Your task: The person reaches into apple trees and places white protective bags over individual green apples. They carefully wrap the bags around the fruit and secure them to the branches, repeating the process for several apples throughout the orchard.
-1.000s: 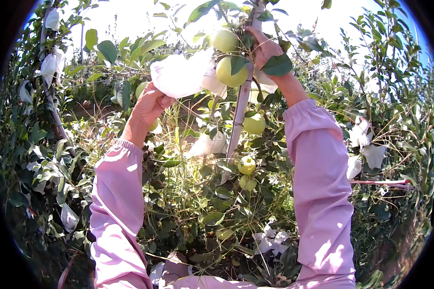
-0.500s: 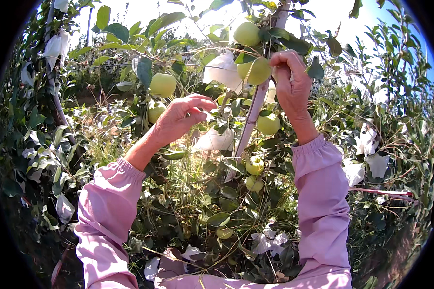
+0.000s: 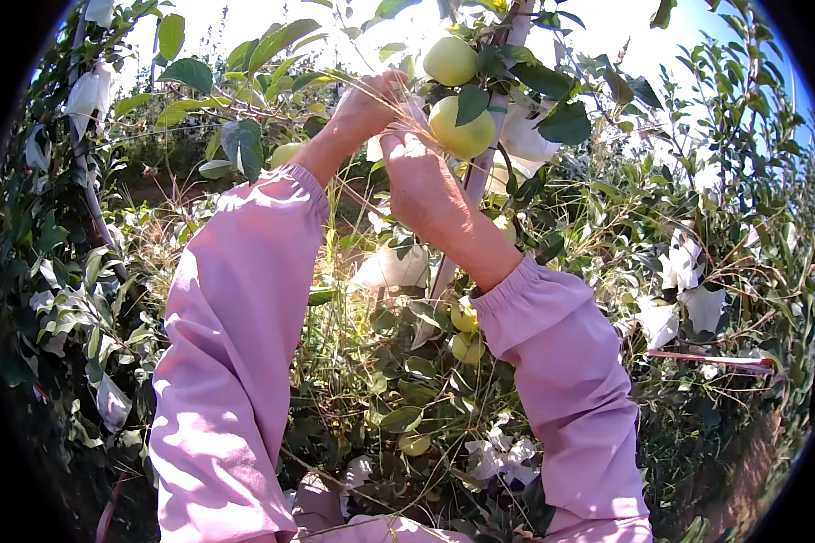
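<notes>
Both my arms, in pink sleeves, reach up into an apple tree. My left hand (image 3: 364, 107) is curled shut at the left side of a green apple (image 3: 462, 128), pinching a bit of white paper (image 3: 416, 112) and some thin straw-coloured strands. Just below it, my right hand (image 3: 423, 185) shows its back to me with its fingertips up against the same apple. What those fingers hold is hidden. A second green apple (image 3: 450, 60) hangs right above the first, and a leaf partly covers the lower one.
A pale trunk (image 3: 476, 181) runs down behind the apples, with a white paper bag (image 3: 525, 136) beside it. More small green apples (image 3: 463, 319) hang lower. Other white bags (image 3: 682, 264) dot the branches right and left (image 3: 89, 89). Dense leaves surround everything.
My left hand has risen from open and lower left to closed beside the apple. My right hand slid from the apple's right side to beneath its left. The view tilted up.
</notes>
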A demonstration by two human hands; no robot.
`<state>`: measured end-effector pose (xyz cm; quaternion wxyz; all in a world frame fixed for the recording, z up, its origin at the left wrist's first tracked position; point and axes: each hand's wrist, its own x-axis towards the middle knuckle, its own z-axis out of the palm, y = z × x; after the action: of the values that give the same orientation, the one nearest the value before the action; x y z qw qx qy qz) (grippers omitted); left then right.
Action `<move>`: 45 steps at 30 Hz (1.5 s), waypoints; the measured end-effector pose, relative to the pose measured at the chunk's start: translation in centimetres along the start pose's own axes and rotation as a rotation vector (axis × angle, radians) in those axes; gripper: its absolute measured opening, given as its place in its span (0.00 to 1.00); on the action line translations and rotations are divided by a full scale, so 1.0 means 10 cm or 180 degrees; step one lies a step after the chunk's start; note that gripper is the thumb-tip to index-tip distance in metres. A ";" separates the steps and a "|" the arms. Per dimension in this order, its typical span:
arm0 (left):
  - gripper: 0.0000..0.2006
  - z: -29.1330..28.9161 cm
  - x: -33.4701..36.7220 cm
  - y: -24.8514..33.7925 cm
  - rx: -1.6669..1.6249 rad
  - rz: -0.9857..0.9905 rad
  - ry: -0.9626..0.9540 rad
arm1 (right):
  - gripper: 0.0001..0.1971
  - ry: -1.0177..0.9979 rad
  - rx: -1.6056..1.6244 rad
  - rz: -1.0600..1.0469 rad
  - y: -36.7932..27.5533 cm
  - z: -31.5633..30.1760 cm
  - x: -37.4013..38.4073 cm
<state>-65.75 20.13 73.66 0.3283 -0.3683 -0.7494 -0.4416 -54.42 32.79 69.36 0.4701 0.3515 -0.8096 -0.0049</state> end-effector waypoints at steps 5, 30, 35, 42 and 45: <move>0.19 0.13 0.02 -0.17 0.0588 0.0376 0.0596 | 0.20 -0.0087 0.0781 0.0398 0.10 0.06 -0.29; 0.21 1.32 0.64 0.76 0.0487 0.1525 0.0757 | 0.09 0.1522 0.1765 0.1261 2.05 -0.69 -0.56; 0.16 1.26 0.58 1.10 0.1784 0.1610 0.0791 | 0.08 0.1413 0.2651 0.1387 2.11 -0.68 -0.54; 0.25 1.36 0.66 0.97 0.2115 0.1468 0.0813 | 0.17 0.0653 0.2759 0.0883 2.35 -0.67 -0.47; 0.26 1.30 0.62 0.98 0.2266 0.1138 0.0675 | 0.20 0.0433 0.3011 0.1162 2.18 -0.69 -0.42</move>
<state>-62.88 36.78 77.70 0.5821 -0.3086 -0.7416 -0.1263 -60.12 53.86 77.40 0.3043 0.3782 -0.7390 0.4672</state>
